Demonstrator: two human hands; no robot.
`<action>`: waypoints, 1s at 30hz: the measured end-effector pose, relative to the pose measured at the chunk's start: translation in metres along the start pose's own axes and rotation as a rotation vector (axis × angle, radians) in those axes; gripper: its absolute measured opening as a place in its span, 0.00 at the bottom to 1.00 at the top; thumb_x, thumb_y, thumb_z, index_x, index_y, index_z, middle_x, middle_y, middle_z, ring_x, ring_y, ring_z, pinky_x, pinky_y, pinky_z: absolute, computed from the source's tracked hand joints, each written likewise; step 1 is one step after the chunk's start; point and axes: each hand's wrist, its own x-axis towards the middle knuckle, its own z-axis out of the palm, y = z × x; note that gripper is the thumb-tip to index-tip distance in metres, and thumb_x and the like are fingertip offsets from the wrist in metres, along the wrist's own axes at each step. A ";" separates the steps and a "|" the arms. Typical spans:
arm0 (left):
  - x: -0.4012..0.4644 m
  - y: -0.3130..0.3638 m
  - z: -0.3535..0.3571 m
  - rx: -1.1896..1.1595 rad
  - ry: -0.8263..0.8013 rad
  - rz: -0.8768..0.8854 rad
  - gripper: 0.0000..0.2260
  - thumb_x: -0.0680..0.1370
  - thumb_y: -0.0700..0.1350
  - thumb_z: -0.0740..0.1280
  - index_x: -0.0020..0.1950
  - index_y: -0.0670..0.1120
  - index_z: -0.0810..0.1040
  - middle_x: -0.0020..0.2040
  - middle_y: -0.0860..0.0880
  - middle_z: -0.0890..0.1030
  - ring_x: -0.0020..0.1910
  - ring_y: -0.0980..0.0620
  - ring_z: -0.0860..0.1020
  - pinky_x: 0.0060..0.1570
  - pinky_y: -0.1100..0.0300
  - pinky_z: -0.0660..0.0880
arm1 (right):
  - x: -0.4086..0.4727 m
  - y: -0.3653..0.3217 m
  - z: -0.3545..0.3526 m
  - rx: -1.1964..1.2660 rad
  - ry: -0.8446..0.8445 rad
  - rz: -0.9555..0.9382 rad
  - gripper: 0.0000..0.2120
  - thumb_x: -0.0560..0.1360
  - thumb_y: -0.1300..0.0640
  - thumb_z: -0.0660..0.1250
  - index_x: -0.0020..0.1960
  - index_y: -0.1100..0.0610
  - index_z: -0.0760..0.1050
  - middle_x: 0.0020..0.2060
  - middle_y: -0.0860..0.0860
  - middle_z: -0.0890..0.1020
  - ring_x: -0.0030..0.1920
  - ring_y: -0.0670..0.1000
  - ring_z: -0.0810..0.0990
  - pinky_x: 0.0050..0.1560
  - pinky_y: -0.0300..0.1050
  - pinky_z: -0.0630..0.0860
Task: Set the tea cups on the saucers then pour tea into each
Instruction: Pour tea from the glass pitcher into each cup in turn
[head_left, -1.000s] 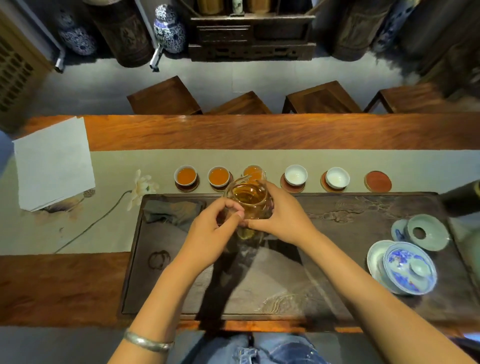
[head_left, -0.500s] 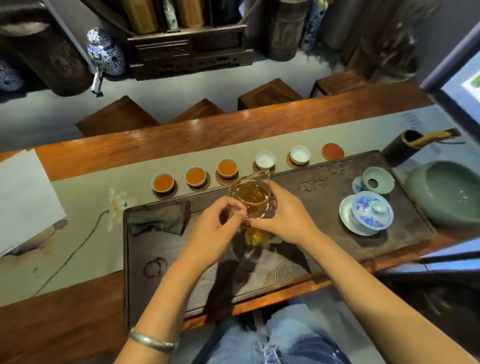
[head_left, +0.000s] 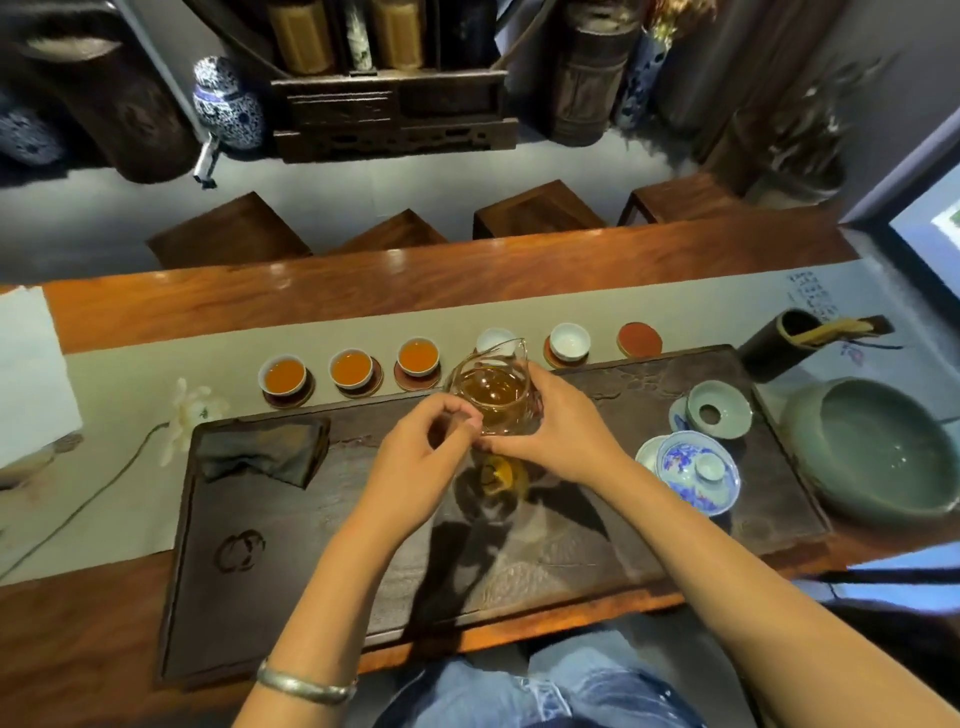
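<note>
A glass pitcher (head_left: 491, 388) of amber tea hangs above the dark tea tray (head_left: 322, 540). My right hand (head_left: 558, 436) grips its right side. My left hand (head_left: 415, 467) touches its lower left with the fingertips. Along the tray's far edge stands a row of small white cups on brown saucers. Three cups hold tea (head_left: 283, 375) (head_left: 351, 368) (head_left: 418, 356). A fourth cup (head_left: 492, 340) shows just behind the pitcher's spout, mostly hidden. A fifth cup (head_left: 569, 341) is empty. One bare saucer (head_left: 639, 340) sits at the right end.
A blue-and-white lidded gaiwan (head_left: 693, 470) and a celadon strainer (head_left: 718, 410) sit on the tray's right. A large green bowl (head_left: 872, 447) and a dark utensil holder (head_left: 779, 345) stand further right. A folded dark cloth (head_left: 262, 452) lies on the tray's left. Wooden stools line the table's far side.
The pitcher has travelled right along the row, from over the third cup to in front of the fourth. The camera has swung right, bringing the green bowl into view.
</note>
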 end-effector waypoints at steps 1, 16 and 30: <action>0.001 0.000 0.007 -0.017 0.029 -0.015 0.05 0.78 0.47 0.66 0.46 0.57 0.79 0.42 0.49 0.81 0.44 0.46 0.79 0.48 0.45 0.77 | 0.005 0.005 -0.005 -0.005 -0.023 -0.012 0.39 0.61 0.38 0.78 0.68 0.48 0.70 0.60 0.44 0.80 0.59 0.45 0.79 0.59 0.50 0.77; 0.027 0.017 0.063 0.025 0.231 -0.118 0.05 0.79 0.46 0.65 0.45 0.55 0.79 0.37 0.61 0.79 0.36 0.64 0.75 0.38 0.69 0.70 | 0.051 0.052 -0.032 0.103 -0.273 -0.050 0.43 0.57 0.32 0.76 0.67 0.47 0.71 0.57 0.42 0.82 0.57 0.42 0.80 0.59 0.46 0.78; 0.066 0.007 0.044 0.080 0.097 -0.152 0.05 0.79 0.48 0.65 0.47 0.57 0.79 0.41 0.57 0.81 0.39 0.54 0.77 0.41 0.57 0.72 | 0.072 0.066 -0.018 0.214 -0.280 0.098 0.26 0.60 0.41 0.78 0.55 0.33 0.70 0.45 0.29 0.79 0.48 0.28 0.77 0.45 0.25 0.71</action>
